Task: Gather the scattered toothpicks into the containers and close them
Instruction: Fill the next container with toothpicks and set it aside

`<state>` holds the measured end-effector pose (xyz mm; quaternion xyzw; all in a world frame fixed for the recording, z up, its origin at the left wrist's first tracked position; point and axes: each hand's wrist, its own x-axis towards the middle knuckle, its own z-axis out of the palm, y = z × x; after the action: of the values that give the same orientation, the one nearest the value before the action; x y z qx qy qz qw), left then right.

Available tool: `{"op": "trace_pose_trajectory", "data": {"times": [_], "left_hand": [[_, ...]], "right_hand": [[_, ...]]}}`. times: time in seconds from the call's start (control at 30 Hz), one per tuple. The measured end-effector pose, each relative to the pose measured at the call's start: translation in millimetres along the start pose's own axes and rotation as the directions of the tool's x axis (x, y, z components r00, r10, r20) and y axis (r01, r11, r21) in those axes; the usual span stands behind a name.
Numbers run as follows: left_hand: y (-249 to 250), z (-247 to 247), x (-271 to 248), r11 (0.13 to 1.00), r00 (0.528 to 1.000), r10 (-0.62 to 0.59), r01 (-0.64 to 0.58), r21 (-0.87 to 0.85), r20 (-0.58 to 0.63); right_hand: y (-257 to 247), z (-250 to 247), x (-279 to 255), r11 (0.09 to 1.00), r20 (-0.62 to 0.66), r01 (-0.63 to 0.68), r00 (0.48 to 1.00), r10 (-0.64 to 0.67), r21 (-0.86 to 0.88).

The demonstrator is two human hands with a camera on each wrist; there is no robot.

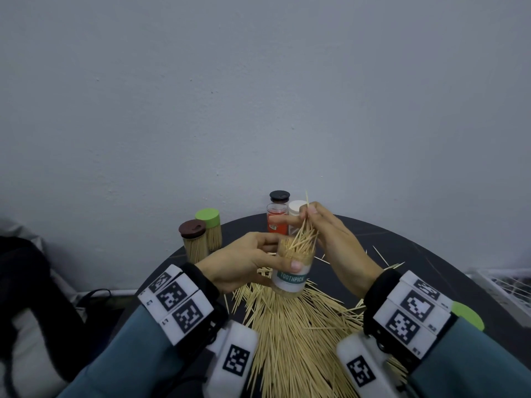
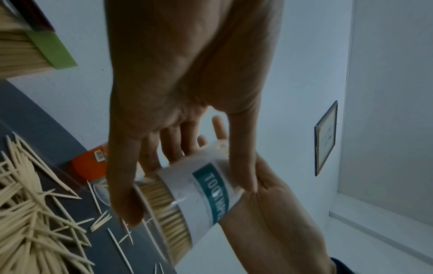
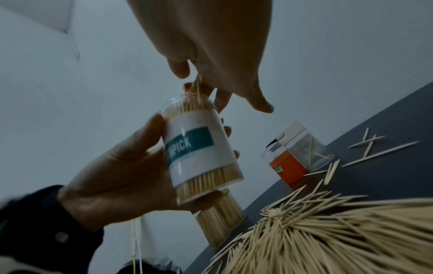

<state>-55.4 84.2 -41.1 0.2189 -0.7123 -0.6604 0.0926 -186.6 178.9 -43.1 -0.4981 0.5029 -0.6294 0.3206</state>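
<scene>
My left hand [image 1: 253,259] grips a clear, lidless toothpick container [image 1: 290,278] with a white and teal label, held above the table. It looks almost full of toothpicks. In the left wrist view the container [image 2: 199,196] lies across my fingers [image 2: 241,161]. My right hand [image 1: 321,228] pinches a bunch of toothpicks [image 1: 303,239] whose lower ends stand in the container's mouth. The right wrist view shows the container [image 3: 201,146] under my right fingertips [image 3: 180,70]. A big heap of loose toothpicks [image 1: 290,334] covers the dark round table [image 1: 431,265] below both hands.
Two full containers, one with a brown lid [image 1: 192,228] and one with a green lid [image 1: 207,217], stand at the table's left edge. At the back stand an orange-labelled jar with a black lid [image 1: 278,216] and a white-lidded one [image 1: 296,207]. A green lid [image 1: 468,314] lies at the right.
</scene>
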Motion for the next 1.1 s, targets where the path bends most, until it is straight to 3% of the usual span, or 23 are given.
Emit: {"op": "trace_pose_trajectory", "data": {"times": [0.7,0.83,1.1], "left_hand": [[-1.8,-1.9,3.5,0.993,0.998,0.022,-0.016,-0.121,0.051],[-1.9,-4.2,3.7,0.99,0.999,0.024,-0.02,-0.142,0.025],[-0.2,-9.5,3.2,0.978,0.999,0.013,-0.005,-0.206,0.039]], "right_hand": [[3.6,0.1,-1.5,0.996,0.034,0.055,0.998,-0.058,0.068],[5.8,-2.5,0.3,0.994,0.056,0.108,0.993,-0.108,-0.002],[1.5,-13.2,3.4,0.992,0.231,0.121,0.967,-0.109,-0.041]]}}
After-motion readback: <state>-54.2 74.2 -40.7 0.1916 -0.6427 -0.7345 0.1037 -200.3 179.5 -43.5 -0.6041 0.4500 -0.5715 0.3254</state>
